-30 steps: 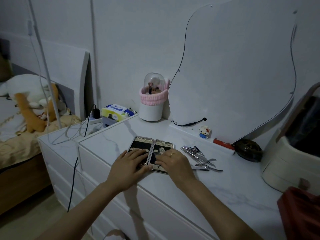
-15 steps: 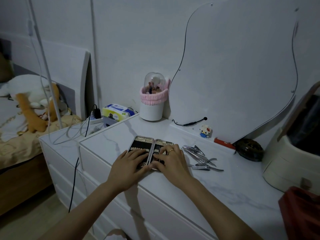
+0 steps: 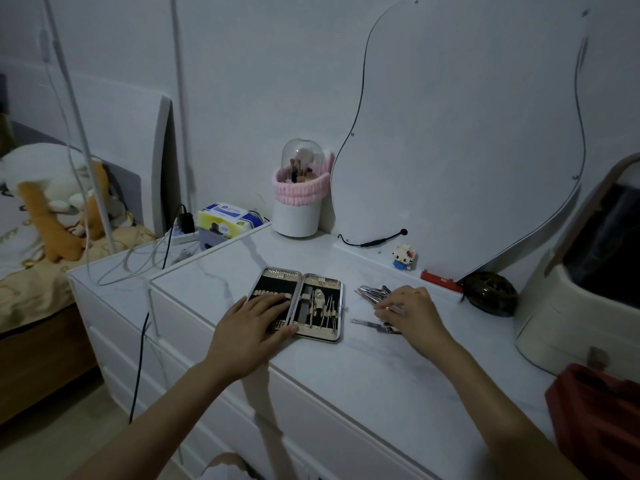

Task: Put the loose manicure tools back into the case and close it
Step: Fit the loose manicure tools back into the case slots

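The manicure case (image 3: pixel 321 279) lies open and flat on the white dresser top (image 3: pixel 363 382). Several slim metal tools sit in the straps of its right half. My left hand (image 3: pixel 251 329) rests flat on the left half, fingers straight, covering most of it. To the right of the case lies a pile of loose metal tools (image 3: pixel 372 292), with one more flat tool (image 3: pixel 369 323) nearer to me. My right hand (image 3: pixel 414 313) is over that pile, its curled fingertips pinching a thin silver tool at the pile's near side.
Along the back wall stand a brush holder with a pink band (image 3: pixel 298 209), a small toy figure (image 3: pixel 402 257) and a red bar (image 3: pixel 440 280). A dark round object (image 3: pixel 491 296) and a cream box (image 3: pixel 581 323) are at the right. Red cloth (image 3: pixel 595 417) lies nearest.
My right hand left the right half of the case and moved right onto the loose tools, uncovering the tools strapped there. My left hand stayed on the left half.
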